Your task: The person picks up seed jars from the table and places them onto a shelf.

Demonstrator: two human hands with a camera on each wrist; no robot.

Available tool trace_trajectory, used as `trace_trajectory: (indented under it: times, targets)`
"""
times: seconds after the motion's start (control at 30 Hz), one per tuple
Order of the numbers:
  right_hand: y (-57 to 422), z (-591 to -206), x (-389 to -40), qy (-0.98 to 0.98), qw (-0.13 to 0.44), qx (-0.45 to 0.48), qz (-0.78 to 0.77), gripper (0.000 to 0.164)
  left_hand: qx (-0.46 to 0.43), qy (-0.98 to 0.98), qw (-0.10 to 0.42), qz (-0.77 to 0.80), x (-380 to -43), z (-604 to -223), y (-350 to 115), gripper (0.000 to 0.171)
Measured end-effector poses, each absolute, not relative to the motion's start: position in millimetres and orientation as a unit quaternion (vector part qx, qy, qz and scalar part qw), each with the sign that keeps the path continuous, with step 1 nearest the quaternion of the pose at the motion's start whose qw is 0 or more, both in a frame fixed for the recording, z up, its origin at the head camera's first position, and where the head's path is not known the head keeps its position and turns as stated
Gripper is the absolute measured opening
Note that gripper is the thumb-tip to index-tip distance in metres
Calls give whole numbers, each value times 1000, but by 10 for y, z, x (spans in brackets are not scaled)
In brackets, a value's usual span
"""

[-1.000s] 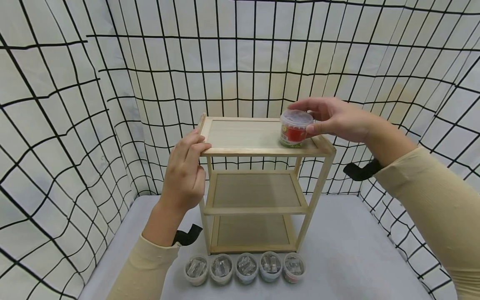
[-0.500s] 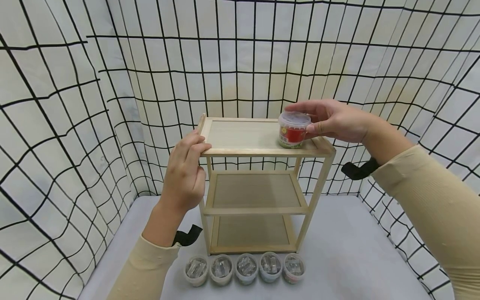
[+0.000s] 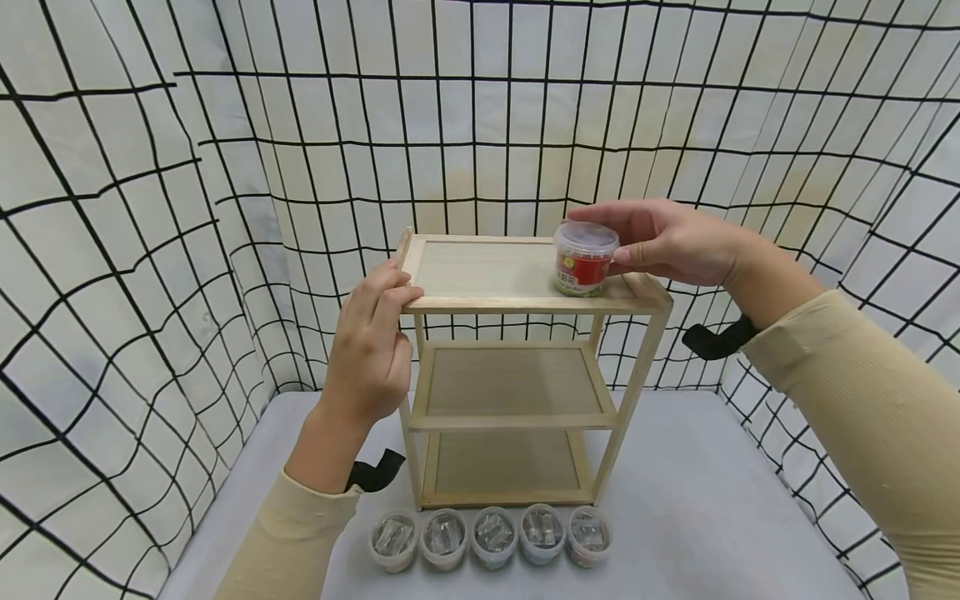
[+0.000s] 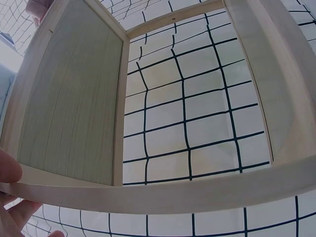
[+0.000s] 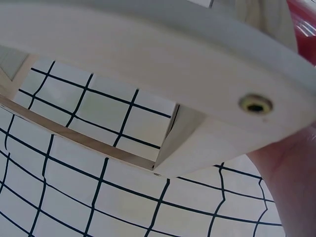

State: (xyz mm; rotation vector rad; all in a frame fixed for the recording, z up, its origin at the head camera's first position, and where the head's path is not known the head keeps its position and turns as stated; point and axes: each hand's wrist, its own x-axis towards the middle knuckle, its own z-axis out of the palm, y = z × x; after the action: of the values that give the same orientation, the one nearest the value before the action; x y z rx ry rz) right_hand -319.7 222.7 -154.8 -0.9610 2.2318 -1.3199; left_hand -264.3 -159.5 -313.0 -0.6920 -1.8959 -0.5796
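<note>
My right hand (image 3: pixel 660 242) holds a small clear plastic tub (image 3: pixel 583 260) with a lid and a red and green label, thumb on its near side. The tub stands upright at the right part of the top board of a three-tier wooden shelf (image 3: pixel 487 267). My left hand (image 3: pixel 371 342) grips that shelf at its top left corner. In the left wrist view, its fingers (image 4: pixel 9 168) lie on both sides of the wooden side piece (image 4: pixel 163 196). In the right wrist view, the shelf's side post (image 5: pixel 148 59) hides most of the hand and tub.
Several lidded tubs (image 3: pixel 493 533) stand in a row on the white table (image 3: pixel 697 500), in front of the shelf's lowest board (image 3: pixel 510 462). Black wire grid panels (image 3: pixel 495 150) backed with white cloth enclose the table at the back and sides.
My right hand has shifted the tub slightly left along the top board and turned it, so more of the label's print faces me. The left hand has stayed in place.
</note>
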Motion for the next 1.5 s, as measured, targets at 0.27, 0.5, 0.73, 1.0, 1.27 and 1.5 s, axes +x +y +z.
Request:
trace_trajectory:
  times: [0.27,0.5,0.73,1.0,1.27,1.5]
  targets:
    - [2220,-1556,-3194,783,177,-355,-479,67,-284,-785,497,-236,-2642,-3129,-1598,50]
    - [2153,-1548,-3138,793,130,-339,-490,66,-284,-785,498,-236,-2642,-3131,-1600,50]
    - [2078,-1538,-3095,813,84,-304,-489,62,-283,-785,498,-237,-2650,-3138,-1602,50]
    - [1997,-1544,-3054,829,61,-267,-487,62,-282,-785,497,-238,-2649,-3143,-1603,50]
    - [1946,-1545,-3023,861,30,-245,-445,61,-282,-786,495,-239,-2641,-3139,-1604,50]
    - [1942,-1555,-3025,869,8,-246,-430,59,-285,-784,497,-240,-2645,-3141,-1603,51]
